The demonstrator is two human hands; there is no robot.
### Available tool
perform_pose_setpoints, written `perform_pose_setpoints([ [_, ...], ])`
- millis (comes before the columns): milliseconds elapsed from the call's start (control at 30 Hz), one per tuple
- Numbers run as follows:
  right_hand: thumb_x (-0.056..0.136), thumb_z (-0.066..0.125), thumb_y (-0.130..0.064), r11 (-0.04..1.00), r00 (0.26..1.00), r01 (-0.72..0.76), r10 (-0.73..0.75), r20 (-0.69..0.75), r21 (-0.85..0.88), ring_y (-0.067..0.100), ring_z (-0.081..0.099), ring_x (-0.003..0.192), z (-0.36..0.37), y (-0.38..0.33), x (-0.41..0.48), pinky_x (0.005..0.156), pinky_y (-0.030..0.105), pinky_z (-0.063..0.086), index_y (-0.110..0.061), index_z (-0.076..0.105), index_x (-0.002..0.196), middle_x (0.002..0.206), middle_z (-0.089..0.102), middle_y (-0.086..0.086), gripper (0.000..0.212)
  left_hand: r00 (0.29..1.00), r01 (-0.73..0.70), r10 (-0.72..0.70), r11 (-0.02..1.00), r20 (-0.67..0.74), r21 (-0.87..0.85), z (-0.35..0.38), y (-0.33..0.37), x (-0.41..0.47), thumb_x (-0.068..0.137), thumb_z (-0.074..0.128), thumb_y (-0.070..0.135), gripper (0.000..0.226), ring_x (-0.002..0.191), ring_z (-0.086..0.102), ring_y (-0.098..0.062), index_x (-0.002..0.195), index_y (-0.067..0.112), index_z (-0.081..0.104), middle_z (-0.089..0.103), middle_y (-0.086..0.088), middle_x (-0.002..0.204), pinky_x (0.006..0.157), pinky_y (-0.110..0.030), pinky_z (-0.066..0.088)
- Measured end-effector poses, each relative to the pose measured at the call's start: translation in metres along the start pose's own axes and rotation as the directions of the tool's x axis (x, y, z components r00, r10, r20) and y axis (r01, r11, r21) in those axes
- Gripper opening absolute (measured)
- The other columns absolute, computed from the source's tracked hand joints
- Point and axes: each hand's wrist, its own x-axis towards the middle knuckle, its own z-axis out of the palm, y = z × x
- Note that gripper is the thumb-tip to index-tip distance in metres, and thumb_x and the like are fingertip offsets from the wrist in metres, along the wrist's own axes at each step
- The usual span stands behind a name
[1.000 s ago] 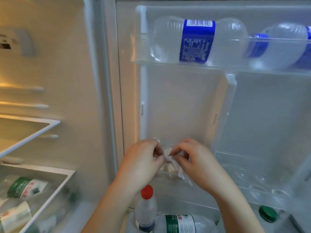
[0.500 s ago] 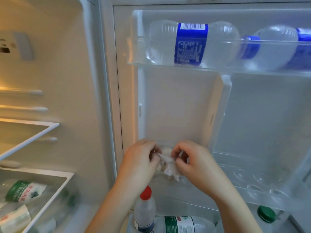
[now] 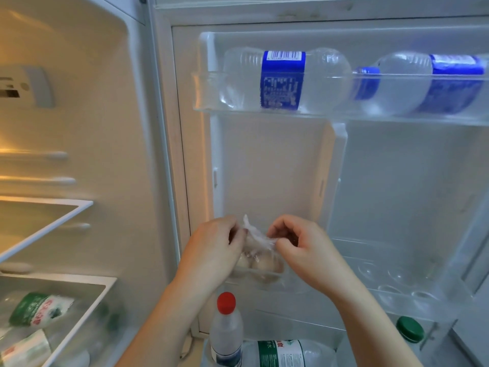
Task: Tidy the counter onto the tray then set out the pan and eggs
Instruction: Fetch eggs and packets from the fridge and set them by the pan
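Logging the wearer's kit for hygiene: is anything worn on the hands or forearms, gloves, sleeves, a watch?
Nothing worn shows. The left hand and right hand have no gloves or visible rings. The left forearm and right forearm are bare to the frame's edge: no sleeves, watch or bands.

A home kitchen: an open fridge fills the frame, water bottles (image 3: pixel 285 80) on the upper-right door shelf (image 3: pixel 412 119), more bottles (image 3: pixel 39 309) lower left.
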Motion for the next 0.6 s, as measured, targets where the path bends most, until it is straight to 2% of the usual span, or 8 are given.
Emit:
perform_pose_setpoints([
  [100, 0.082, 0.056, -0.007, 0.999, 0.995, 0.045, -0.043, 0.088, -0.024, 0.004, 0.048, 0.056, -0.001, 0.0, -0.003, 0.054, 0.016, 0.04, -0.03, 0.065, 0.086, 0.074, 0.062, 0.001, 0.025, 1.0, 0.003, -0.002, 0.999, 0.025, -0.032, -0.004, 0.0, 0.003, 0.097, 0.041, 0.035, 0.037, 0.059, 0.052, -0.012, 0.062, 0.029, 0.048, 0.054, 0.005, 0.059, 0.054, -0.028, 0.036],
  [200, 0.085, 0.065, -0.017, 0.994, 0.991, 0.089, -0.082, 0.105, -0.065, 0.007, 0.049, 0.057, -0.004, 0.0, -0.003, 0.057, 0.024, 0.042, -0.025, 0.062, 0.079, 0.07, 0.062, 0.003, 0.011, 0.999, 0.017, -0.015, 0.998, 0.031, -0.068, -0.006, -0.004, 0.006, 0.099, 0.039, 0.036, 0.036, 0.066, 0.059, -0.014, 0.071, 0.025, 0.058, 0.063, 0.003, 0.068, 0.064, -0.031, 0.046],
  [267, 0.089, 0.062, -0.02, 0.991, 0.991, 0.106, -0.098, 0.094, -0.084, 0.004, 0.042, 0.055, -0.003, 0.002, -0.002, 0.055, 0.022, 0.036, -0.021, 0.057, 0.074, 0.062, 0.054, -0.002, 0.016, 0.999, 0.04, -0.04, 0.984, 0.007, -0.176, -0.007, -0.006, 0.007, 0.1, 0.041, 0.033, 0.034, 0.066, 0.061, -0.013, 0.074, 0.022, 0.062, 0.065, 0.003, 0.07, 0.065, -0.026, 0.046],
  [367, 0.092, 0.056, -0.025, 0.995, 0.993, 0.095, -0.095, 0.063, 0.008, 0.005, 0.039, 0.058, -0.004, 0.003, 0.001, 0.057, 0.027, 0.035, -0.015, 0.053, 0.073, 0.06, 0.045, -0.008, 0.022, 0.998, 0.002, -0.023, 0.932, -0.053, -0.362, -0.009, -0.01, 0.009, 0.099, 0.044, 0.027, 0.034, 0.065, 0.059, -0.003, 0.072, 0.021, 0.064, 0.063, 0.006, 0.068, 0.062, -0.011, 0.041],
  [433, 0.089, 0.051, -0.029, 0.99, 0.992, 0.103, -0.11, 0.062, 0.098, 0.007, 0.042, 0.063, -0.008, 0.001, 0.004, 0.062, 0.031, 0.037, -0.015, 0.056, 0.075, 0.064, 0.046, -0.008, 0.021, 0.995, -0.053, 0.013, 0.908, -0.098, -0.417, -0.011, -0.015, 0.011, 0.099, 0.046, 0.025, 0.036, 0.071, 0.058, 0.0, 0.067, 0.023, 0.063, 0.062, 0.007, 0.069, 0.067, -0.012, 0.041],
  [500, 0.089, 0.048, -0.033, 0.982, 0.987, 0.121, -0.134, 0.087, 0.142, 0.017, 0.043, 0.067, -0.013, -0.002, 0.006, 0.067, 0.033, 0.038, -0.015, 0.056, 0.076, 0.068, 0.047, -0.005, 0.024, 0.991, -0.109, 0.053, 0.849, -0.121, -0.517, -0.015, -0.019, 0.015, 0.096, 0.046, 0.027, 0.037, 0.075, 0.06, -0.004, 0.061, 0.025, 0.06, 0.065, 0.004, 0.072, 0.071, -0.017, 0.043],
  [600, 0.09, 0.044, -0.037, 0.972, 0.98, 0.141, -0.164, 0.111, 0.187, 0.026, 0.056, 0.085, -0.02, -0.006, 0.012, 0.084, 0.041, 0.044, -0.024, 0.056, 0.07, 0.077, 0.059, -0.003, 0.027, 0.985, -0.171, 0.154, 0.741, -0.084, -0.649, -0.024, -0.019, 0.022, 0.093, 0.042, 0.027, 0.039, 0.064, 0.056, -0.015, 0.059, 0.013, 0.056, 0.059, -0.004, 0.062, 0.066, -0.019, 0.044],
])
